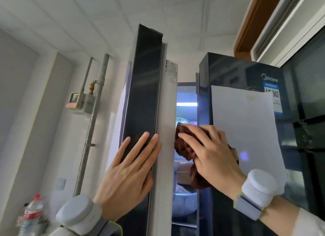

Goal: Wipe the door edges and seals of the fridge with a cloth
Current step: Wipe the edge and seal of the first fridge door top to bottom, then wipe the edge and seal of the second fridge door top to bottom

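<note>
The dark fridge's left door (144, 88) stands ajar, its grey seal (161, 98) and white inner edge (168, 121) facing me. My left hand (130, 172) lies flat with straight fingers on the door's dark outer face, fingertips at the seal. My right hand (209, 153) presses a crumpled dark red cloth (182, 146) against the white inner edge at about mid-height, fingers spread over the cloth. Through the gap the lit fridge interior (186, 102) shows.
The right fridge door (246, 74) is shut, with a white sheet (244, 126) stuck on it. Grey pipes (95, 112) and a gas meter (77, 102) run up the left wall. A plastic bottle (32, 214) stands at the lower left.
</note>
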